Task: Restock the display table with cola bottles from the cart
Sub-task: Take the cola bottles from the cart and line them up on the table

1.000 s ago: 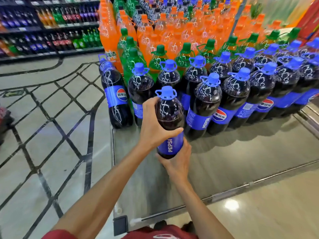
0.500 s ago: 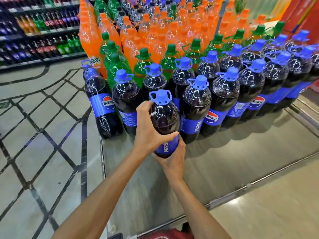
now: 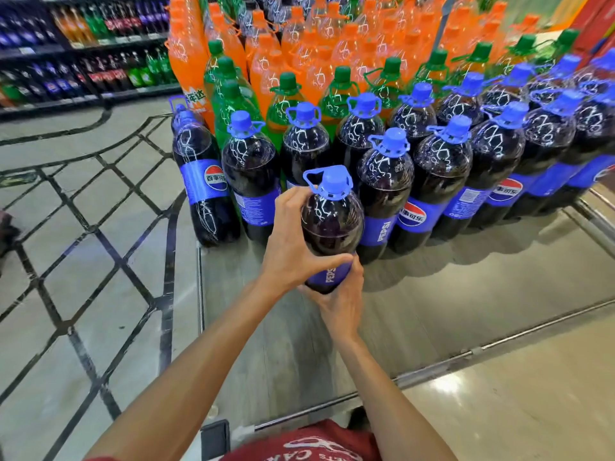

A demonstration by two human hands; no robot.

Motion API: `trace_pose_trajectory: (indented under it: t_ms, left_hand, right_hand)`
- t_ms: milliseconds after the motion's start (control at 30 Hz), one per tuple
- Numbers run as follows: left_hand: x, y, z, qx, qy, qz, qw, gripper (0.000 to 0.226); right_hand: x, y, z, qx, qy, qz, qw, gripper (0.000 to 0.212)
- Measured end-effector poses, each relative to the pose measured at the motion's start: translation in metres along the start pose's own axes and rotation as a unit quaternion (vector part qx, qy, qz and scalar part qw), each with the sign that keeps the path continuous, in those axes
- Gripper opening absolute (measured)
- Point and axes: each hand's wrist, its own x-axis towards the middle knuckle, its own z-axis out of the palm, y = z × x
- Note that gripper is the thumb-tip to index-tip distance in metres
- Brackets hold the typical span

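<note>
Over the last second we have carried the cola bottle (image 3: pixel 332 224) forward across the display table (image 3: pixel 449 304). It was well short of the front row (image 3: pixel 442 181) and now sits just beside it. Our left hand (image 3: pixel 293 247) wraps the bottle's shoulder, fingers and thumb clamped round the dark plastic. Our right hand (image 3: pixel 339 301) grips the lower label from 6 o'clock, thumb and fingers curled round the sides. That hand hides the base, so we cannot tell whether the bottle is down on the table yet.

We judge this placing almost done. The open slot lies at 12 o'clock from the bottle, between the left neighbour (image 3: pixel 253 184) at 10 o'clock and the right neighbour (image 3: pixel 386 188) at 1 o'clock. The cart is out of view.

Every cola bottle here is capped in blue and filled dark to the shoulder. The green bottles (image 3: pixel 286 104) and orange bottles (image 3: pixel 299 51) behind — toward 12 o'clock — look capped and full too.
</note>
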Motion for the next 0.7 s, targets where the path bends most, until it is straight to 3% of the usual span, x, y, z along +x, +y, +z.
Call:
trace_pose_trajectory:
  t_ms: [200,400,700]
  left_hand:
    - [-0.001,-0.001,-0.003,-0.012,-0.019,-0.029,0.999,0.112]
    - [-0.006,-0.012,-0.019,-0.024,-0.078,-0.071,0.994,0.114]
    - [0.001,-0.017,-0.018,-0.026,-0.096,-0.078,0.992,0.114]
  right_hand:
    - [0.001,0.005,-0.002,-0.002,-0.015,-0.018,1.000,0.130]
    - [-0.003,0.027,-0.012,0.033,-0.037,-0.039,0.998,0.114]
    - [0.002,0.026,-0.006,0.050,-0.032,0.019,0.998,0.106]
